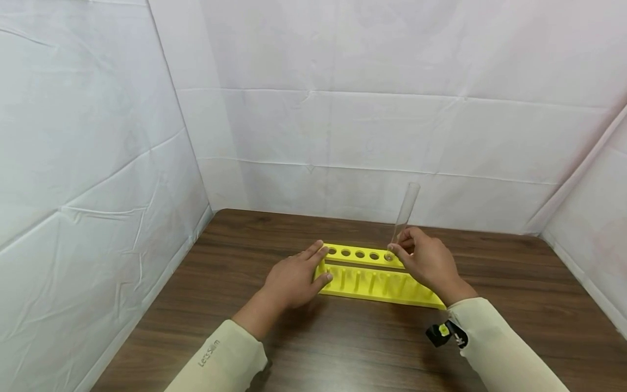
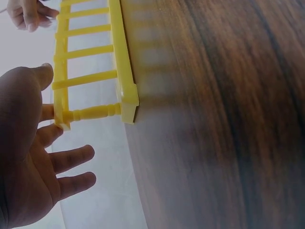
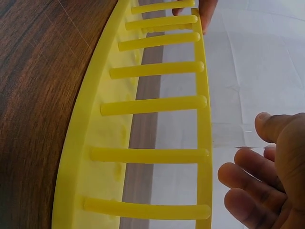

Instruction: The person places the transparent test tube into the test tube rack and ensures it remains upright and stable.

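Note:
A yellow test tube rack (image 1: 382, 296) stands on the table, with a row of holes in its top rail and upright pegs on its base. My left hand (image 1: 296, 277) holds the rack's left end, fingers on the top rail and thumb toward the front. My right hand (image 1: 431, 261) pinches a clear glass test tube (image 1: 407, 204) between thumb and fingers. Its lower end is at a hole toward the right of the rail, and the tube leans slightly right. In the right wrist view, the tube (image 3: 231, 135) shows faintly beside the rail; its depth in the hole is unclear.
The brown wooden table (image 1: 235, 239) extends around the rack. White cloth walls (image 1: 313, 130) enclose its back and sides. A black strap with a small device (image 1: 443, 332) sits at my right wrist.

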The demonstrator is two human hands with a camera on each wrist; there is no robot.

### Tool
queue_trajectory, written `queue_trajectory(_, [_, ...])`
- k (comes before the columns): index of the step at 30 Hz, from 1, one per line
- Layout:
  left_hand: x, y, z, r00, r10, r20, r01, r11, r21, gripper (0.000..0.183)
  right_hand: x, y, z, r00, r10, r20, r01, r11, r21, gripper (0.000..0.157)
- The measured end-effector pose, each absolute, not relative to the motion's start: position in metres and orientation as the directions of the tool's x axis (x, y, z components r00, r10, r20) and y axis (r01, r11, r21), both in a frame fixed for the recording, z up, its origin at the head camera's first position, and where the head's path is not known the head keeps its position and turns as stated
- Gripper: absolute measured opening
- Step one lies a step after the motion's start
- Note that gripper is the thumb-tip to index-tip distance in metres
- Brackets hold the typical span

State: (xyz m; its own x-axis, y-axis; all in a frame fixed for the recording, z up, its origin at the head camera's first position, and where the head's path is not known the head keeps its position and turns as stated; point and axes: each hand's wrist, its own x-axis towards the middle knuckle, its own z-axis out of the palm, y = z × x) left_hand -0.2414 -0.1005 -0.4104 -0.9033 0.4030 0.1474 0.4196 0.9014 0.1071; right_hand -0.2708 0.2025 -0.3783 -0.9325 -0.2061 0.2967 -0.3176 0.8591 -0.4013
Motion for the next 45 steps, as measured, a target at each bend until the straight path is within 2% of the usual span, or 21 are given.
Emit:
queue_trajectory(11, [-0.240,-0.100,-0.410,-0.906,0.402,0.134,0.417,0.903,0.104,0.066,-0.271,0.199,-0.382,-0.938,-0.220,0.268,-0.323,0.836,-0.444,0.024])
queue_trajectory(17, [-0.240,-0.099,-0.410,-0.904,0.407,0.133,0.420,0.902,0.102,0.066,-0.270,0.198,-0.382,-0.923,-0.253,0.289,-0.358,0.838,-0.411,0.038])
queue_trajectory(23, [-0.239,-0.100,-0.409,-0.902,0.409,0.138,0.425,0.898,0.113,0.066,-0.271,0.198,-0.383,-0.933,-0.249,0.261,-0.339,0.851,-0.401,0.017])
queue_trajectory(28, [-0.239,-0.100,-0.409,-0.900,0.412,0.143,0.429,0.896,0.116,0.066,-0.272,0.199,-0.384,-0.924,-0.260,0.281,-0.357,0.849,-0.388,0.023])
queue_trajectory(36, [-0.239,-0.100,-0.410,-0.904,0.405,0.139,0.420,0.902,0.104,0.066,-0.273,0.198,-0.388,-0.929,-0.265,0.260,-0.354,0.842,-0.408,0.016])
queue_trajectory(45, [-0.238,-0.099,-0.410,-0.899,0.412,0.147,0.428,0.898,0.102,0.065,-0.274,0.197,-0.390,-0.935,-0.267,0.235,-0.343,0.850,-0.400,0.019])
